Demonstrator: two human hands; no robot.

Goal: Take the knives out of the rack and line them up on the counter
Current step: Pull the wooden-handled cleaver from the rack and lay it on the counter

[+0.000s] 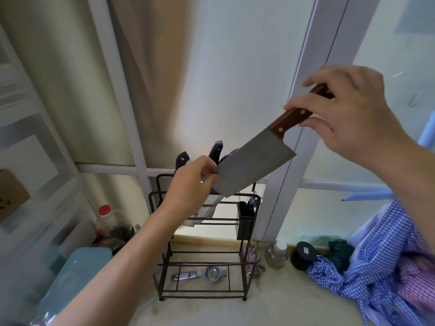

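A cleaver [254, 165] with a wide grey blade and a brown wooden handle hangs in the air above the dark wire rack [202, 264]. My right hand [350, 111] grips its handle up at the right. My left hand [190, 187] pinches the blade's far end just over the rack's top. Two black knife handles [182, 158] [216, 149] stick up from the rack behind my left hand. Their blades are mostly hidden by my hand and the cleaver.
A black utensil cup [244, 222] hangs on the rack's right side, and a metal squeezer [202, 274] lies under the rack. A red-capped bottle [106, 222] and a teal lid [77, 274] are at the left. Jars [277, 254] and blue checked cloth [376, 267] are at the right, on the beige counter [270, 309].
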